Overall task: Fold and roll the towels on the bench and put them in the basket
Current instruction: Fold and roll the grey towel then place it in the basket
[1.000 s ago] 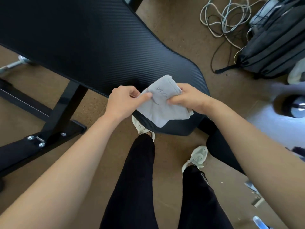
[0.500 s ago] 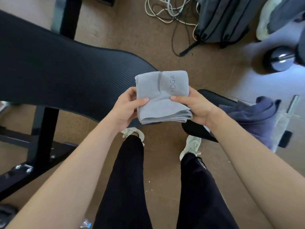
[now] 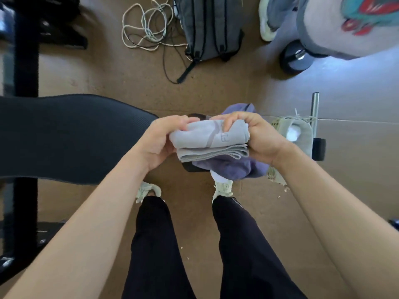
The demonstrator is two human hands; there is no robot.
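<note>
Floor [image 3: 216,100]: brown, under the feet.
Hands: left hand [image 3: 159,141] and right hand [image 3: 257,137] both clamped on grey towel [image 3: 211,141], folded, held in the air.
Beneath: purple towel [image 3: 233,167].
Left: black counter [image 3: 75,137].
Beyond: basket [image 3: 302,134], backpack [image 3: 209,24], cables [image 3: 146,24].

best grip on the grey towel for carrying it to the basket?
Clamp the grey towel at its two short ends, one hand from each side, as the left hand and right hand do now. The loose layered edges face the person, so squeezing across the bundle probably keeps the layers together.
</note>
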